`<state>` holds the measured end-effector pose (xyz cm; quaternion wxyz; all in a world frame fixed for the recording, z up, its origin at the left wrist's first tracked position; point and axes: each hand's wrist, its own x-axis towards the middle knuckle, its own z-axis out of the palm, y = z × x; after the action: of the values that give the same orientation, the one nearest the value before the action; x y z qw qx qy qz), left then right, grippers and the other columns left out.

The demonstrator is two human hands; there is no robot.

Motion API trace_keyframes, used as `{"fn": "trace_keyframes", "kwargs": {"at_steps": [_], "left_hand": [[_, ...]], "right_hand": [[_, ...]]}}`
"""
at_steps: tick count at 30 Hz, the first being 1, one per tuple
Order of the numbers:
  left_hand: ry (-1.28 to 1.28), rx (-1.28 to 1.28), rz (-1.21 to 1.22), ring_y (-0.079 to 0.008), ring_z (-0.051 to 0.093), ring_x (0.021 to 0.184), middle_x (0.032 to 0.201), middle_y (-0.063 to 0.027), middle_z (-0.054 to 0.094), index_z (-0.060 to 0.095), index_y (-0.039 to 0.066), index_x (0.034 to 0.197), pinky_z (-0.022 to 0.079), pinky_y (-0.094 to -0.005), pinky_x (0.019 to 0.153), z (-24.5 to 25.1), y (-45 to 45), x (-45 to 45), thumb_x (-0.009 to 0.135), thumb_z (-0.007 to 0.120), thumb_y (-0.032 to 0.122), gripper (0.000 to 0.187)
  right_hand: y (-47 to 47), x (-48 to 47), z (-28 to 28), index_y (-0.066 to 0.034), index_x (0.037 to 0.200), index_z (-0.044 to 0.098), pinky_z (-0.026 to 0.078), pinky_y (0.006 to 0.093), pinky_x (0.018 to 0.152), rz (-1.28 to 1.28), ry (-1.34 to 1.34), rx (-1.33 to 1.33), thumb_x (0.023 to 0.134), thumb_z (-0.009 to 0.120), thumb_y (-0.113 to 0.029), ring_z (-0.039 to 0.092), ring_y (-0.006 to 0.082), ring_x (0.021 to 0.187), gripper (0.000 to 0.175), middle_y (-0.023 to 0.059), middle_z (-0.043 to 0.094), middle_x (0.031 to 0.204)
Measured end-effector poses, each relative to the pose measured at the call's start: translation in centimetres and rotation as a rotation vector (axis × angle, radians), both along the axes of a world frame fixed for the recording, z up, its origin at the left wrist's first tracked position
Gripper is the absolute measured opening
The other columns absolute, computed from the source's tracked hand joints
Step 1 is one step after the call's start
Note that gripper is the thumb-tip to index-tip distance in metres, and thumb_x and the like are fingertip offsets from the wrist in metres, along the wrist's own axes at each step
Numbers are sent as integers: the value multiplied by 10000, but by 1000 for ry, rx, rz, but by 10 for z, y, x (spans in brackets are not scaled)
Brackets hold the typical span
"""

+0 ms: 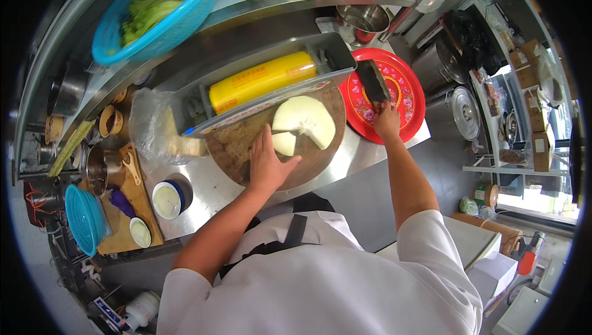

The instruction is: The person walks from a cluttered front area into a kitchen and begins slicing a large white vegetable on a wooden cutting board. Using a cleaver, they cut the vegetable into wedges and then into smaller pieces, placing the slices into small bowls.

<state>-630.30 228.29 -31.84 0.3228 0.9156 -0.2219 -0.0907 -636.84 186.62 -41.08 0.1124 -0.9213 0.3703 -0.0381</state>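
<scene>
On the round wooden chopping block (231,150) lies a large pale, round cut vegetable (307,115), perhaps a cabbage, with a gap at its lower side. A separate wedge (284,143) sits at its lower left. My left hand (270,164) is spread beside this wedge, thumb apart from the fingers; it holds nothing that I can see. Gripped by its handle in my right hand (387,120), a dark-bladed cleaver (373,81) is over the red floral tray (409,122). Whether the blade touches the tray I cannot tell.
Behind the block, a grey dispenser box (344,50) holds a yellow roll of film (263,80). A plastic bag (150,127) lies left, near a white bowl (166,201) with pale contents. Overhead, a shelf edge (296,0) carries a blue basket (199,16) of leafy greens.
</scene>
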Motion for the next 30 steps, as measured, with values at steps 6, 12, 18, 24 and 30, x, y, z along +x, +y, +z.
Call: {"fn": "trace_keyframes", "kwargs": {"at_steps": [6, 12, 18, 24, 30], "left_hand": [[-34, -172, 157, -415, 596, 1294, 1473, -202, 596, 266, 2, 1669, 462, -503, 1135, -3, -6, -10, 779, 923, 199, 1123], [233, 226, 111, -442, 591, 1357, 1484, -273, 605, 178, 6, 1700, 445, -498, 1187, 48, 51, 6, 844, 896, 325, 1162], [30, 270, 67, -461, 557, 1351, 1482, -331, 539, 246, 7, 1689, 409, -535, 1205, 18, 59, 4, 841, 900, 363, 1129], [-64, -198, 192, -399, 575, 1319, 1433, -187, 607, 620, 45, 1385, 502, -470, 1105, -3, 90, -17, 870, 831, 128, 563], [-316, -241, 76, -353, 596, 1088, 1200, -151, 646, 680, 50, 1193, 511, -453, 935, -11, 92, -6, 849, 767, 41, 356]], "right_hand": [[1, 24, 4, -57, 1605, 432, 508, 552, 1084, 160, 75, -144, 894, 765, -211, 594, 492, 1252, 800, 324, 597, 1338], [-6, 36, 51, -46, 1668, 314, 590, 522, 945, 101, 50, 128, 914, 784, -207, 724, 455, 1143, 903, 316, 703, 1282], [-22, -4, 104, -23, 1635, 309, 577, 488, 914, 164, -139, 333, 901, 660, -62, 741, 423, 1112, 815, 273, 753, 1152], [45, -112, 174, 2, 1524, 460, 471, 247, 621, 212, -500, 201, 1005, 607, 9, 590, 68, 712, 539, 73, 679, 945], [186, -102, 233, -22, 1467, 564, 610, 460, 736, 534, 9, 640, 966, 699, -21, 735, 384, 773, 519, 216, 731, 927]]}}
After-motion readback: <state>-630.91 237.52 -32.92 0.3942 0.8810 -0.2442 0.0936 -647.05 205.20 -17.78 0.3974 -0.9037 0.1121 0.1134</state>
